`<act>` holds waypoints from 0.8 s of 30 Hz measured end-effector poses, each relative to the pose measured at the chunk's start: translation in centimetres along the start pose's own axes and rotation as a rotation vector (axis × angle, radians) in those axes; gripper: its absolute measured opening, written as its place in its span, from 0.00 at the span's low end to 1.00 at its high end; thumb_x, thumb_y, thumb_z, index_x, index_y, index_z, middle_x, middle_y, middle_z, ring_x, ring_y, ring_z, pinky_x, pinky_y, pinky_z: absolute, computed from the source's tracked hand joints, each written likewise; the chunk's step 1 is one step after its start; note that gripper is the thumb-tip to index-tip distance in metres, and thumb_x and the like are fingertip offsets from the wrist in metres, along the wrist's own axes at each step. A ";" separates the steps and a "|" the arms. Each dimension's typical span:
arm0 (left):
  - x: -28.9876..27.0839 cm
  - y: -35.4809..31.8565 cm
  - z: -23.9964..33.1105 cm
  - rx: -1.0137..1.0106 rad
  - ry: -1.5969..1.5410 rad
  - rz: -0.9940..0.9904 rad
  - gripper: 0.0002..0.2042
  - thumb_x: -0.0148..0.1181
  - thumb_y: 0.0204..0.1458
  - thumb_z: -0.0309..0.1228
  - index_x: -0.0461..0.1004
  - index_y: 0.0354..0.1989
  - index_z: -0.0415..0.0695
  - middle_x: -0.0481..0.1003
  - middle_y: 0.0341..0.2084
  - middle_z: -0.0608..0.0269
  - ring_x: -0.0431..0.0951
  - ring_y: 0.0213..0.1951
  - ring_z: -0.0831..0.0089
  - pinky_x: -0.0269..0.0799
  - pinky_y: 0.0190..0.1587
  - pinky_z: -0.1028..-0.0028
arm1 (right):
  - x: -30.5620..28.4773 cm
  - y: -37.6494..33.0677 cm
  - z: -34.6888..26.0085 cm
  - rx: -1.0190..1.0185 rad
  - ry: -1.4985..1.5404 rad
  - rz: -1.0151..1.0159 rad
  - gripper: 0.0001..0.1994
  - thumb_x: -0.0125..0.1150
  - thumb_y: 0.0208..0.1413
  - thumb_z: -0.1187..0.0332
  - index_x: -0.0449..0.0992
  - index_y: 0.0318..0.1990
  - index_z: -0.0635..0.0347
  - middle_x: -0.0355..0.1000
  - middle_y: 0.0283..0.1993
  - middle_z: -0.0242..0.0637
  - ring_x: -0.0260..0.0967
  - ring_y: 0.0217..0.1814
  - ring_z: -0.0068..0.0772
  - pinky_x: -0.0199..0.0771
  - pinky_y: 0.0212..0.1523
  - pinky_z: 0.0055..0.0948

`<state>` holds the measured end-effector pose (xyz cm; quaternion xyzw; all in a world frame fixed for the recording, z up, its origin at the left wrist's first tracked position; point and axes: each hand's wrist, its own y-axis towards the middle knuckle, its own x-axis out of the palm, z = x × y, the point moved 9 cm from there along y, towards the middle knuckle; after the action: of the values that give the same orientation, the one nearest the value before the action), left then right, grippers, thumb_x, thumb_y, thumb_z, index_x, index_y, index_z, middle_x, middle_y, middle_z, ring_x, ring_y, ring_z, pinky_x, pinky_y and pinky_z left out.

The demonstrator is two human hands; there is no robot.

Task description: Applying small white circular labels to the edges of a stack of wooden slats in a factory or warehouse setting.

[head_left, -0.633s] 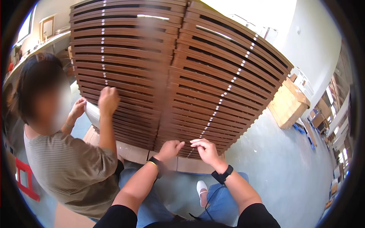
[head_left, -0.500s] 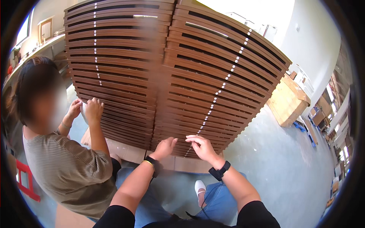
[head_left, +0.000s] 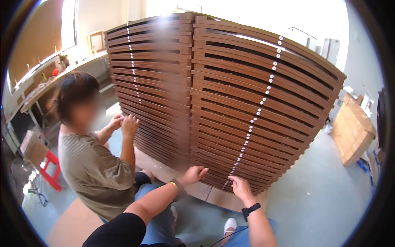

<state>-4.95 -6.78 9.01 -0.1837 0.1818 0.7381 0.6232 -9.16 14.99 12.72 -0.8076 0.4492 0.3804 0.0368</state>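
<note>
In front of me stand two tall stacks of brown slatted frames, a left stack (head_left: 158,84) and a right stack (head_left: 230,106). A column of small white round dots (head_left: 262,103) runs down the face of the right stack. My right hand (head_left: 242,188) is pinched at the lower end of that column, fingertips by the slats. My left hand (head_left: 194,175) is closed in front of the low part of the stacks, beside the gap between them. Whatever either hand's fingers hold is too small to make out.
On my left a co-worker (head_left: 96,168) faces the left stack, hands (head_left: 125,122) raised to its edge. Behind them are a red stool (head_left: 51,171) and a cluttered bench (head_left: 45,88). A cardboard-coloured box (head_left: 353,127) stands at the right. Board (head_left: 220,199) lies under the stacks.
The view has shifted, so the stacks and the co-worker appear farther right and lower. My right hand's fingers have closed toward the dots. The co-worker's hands stay at the left stack's edge.
</note>
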 end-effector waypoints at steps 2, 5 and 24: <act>0.0 -0.4 -1.3 0.240 -0.167 0.022 0.08 0.49 0.56 0.28 0.74 0.34 0.37 0.76 0.25 0.59 0.77 0.30 0.72 0.73 0.33 0.75 | 0.6 0.4 -2.9 -0.099 -0.029 -0.072 0.12 0.51 0.51 0.75 0.75 0.43 0.60 0.74 0.42 0.47 0.71 0.43 0.47 0.72 0.45 0.34; 0.9 0.1 -3.0 0.265 0.168 0.028 0.10 0.45 0.51 0.19 0.73 0.38 0.39 0.75 0.30 0.57 0.76 0.32 0.69 0.73 0.35 0.73 | 0.5 0.9 -5.0 -0.183 0.005 -0.043 0.11 0.51 0.52 0.74 0.75 0.43 0.59 0.74 0.42 0.47 0.71 0.44 0.47 0.72 0.44 0.35; 0.5 -2.8 30.9 1.176 0.561 0.075 0.22 0.55 0.38 0.16 0.66 0.47 0.42 0.63 0.53 0.52 0.66 0.52 0.53 0.65 0.53 0.61 | -3.1 -0.3 -2.0 0.027 -0.055 -0.060 0.16 0.54 0.51 0.70 0.71 0.49 0.54 0.72 0.45 0.48 0.68 0.48 0.50 0.69 0.48 0.40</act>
<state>-3.66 9.48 35.44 0.0087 0.7175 0.4605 0.5225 -8.76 16.51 16.02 -0.8094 0.4286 0.3950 0.0714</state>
